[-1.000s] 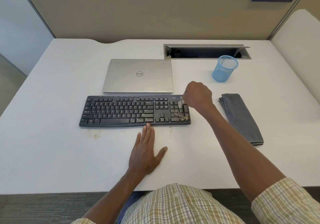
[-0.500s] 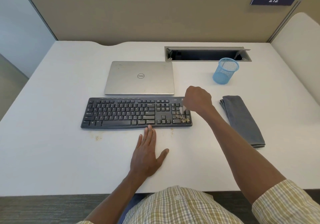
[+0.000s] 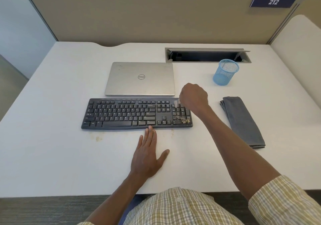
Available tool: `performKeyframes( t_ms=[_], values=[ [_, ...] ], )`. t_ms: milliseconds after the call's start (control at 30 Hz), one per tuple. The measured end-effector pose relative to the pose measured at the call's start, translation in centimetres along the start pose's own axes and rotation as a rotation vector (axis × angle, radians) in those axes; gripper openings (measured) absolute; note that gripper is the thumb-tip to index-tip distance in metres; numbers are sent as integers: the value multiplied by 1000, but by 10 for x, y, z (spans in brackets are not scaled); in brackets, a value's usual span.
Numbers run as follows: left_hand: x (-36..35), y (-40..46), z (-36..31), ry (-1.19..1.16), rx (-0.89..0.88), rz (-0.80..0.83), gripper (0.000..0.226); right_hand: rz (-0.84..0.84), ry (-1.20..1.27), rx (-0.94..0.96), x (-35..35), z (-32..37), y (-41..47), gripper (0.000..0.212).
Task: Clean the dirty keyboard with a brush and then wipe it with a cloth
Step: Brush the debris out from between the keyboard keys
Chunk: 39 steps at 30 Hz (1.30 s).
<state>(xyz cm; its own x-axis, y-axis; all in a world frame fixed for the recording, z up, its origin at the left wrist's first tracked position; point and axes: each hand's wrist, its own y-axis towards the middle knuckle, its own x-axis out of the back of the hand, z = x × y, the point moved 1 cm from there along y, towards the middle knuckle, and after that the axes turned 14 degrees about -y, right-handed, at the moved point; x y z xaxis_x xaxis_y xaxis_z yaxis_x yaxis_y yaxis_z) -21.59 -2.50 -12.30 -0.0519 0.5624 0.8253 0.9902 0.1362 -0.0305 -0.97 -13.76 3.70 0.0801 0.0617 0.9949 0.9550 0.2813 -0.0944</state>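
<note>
Right hand [image 3: 193,97] curled into a fist around a small pale brush [image 3: 176,102], bristles down on the top row of the number pad; a second ago lower, over the right edge of the pad, now shifted up and slightly left toward the back edge. Left hand [image 3: 147,157] flat on the desk [image 3: 52,155], fingers straight and together, thumb spread, fingertips touching the front edge of the keyboard [image 3: 121,115] below the arrow keys, same place as before. Keyboard black, lying straight across the desk, unmoved. Tan crumbs [image 3: 182,118] still clustered on the lower keys of the number pad, a few specks on the desk just in front. Grey cloth [image 3: 243,120] folded and lying apart to the right of the keyboard, untouched. Closed silver laptop [image 3: 139,78] just behind the keyboard. Blue mesh cup [image 3: 225,72] upright behind the right hand, near an open cable slot [image 3: 206,55] in the desk. Checked sleeve [image 3: 284,200] at bottom right.
</note>
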Motion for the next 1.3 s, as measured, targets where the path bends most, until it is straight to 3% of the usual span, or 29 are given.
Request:
performKeyframes(
  t_ms=[133, 267, 400, 567, 700, 867, 1000, 1167, 1300],
  values=[
    [1, 0, -1, -1, -4, -5, 91, 70, -40, 43, 3, 1, -4, 9],
    [0, 0, 0, 5, -3, -1, 91, -26, 3, -14, 4, 4, 0, 24],
    [-1, 0, 0, 6, -4, -1, 92, 45, -35, 34, -1, 5, -4, 20],
    [-1, 0, 1, 7, -7, -9, 91, -21, -14, 8, 3, 4, 1, 29],
    [-2, 0, 1, 2, -12, -17, 90, 47, -51, 54, 1, 6, -2, 25],
    [-2, 0, 1, 1, -11, -18, 90, -11, 40, 29, 2, 14, 0, 14],
    [-2, 0, 1, -2, -12, -18, 90, 83, 1, 53, -4, 15, -4, 24],
    [-2, 0, 2, 6, -10, -9, 90, -24, 10, 13, -3, 17, 2, 25],
    [-2, 0, 1, -5, -17, -15, 90, 66, -20, 65, -6, 12, -3, 20]
  ],
)
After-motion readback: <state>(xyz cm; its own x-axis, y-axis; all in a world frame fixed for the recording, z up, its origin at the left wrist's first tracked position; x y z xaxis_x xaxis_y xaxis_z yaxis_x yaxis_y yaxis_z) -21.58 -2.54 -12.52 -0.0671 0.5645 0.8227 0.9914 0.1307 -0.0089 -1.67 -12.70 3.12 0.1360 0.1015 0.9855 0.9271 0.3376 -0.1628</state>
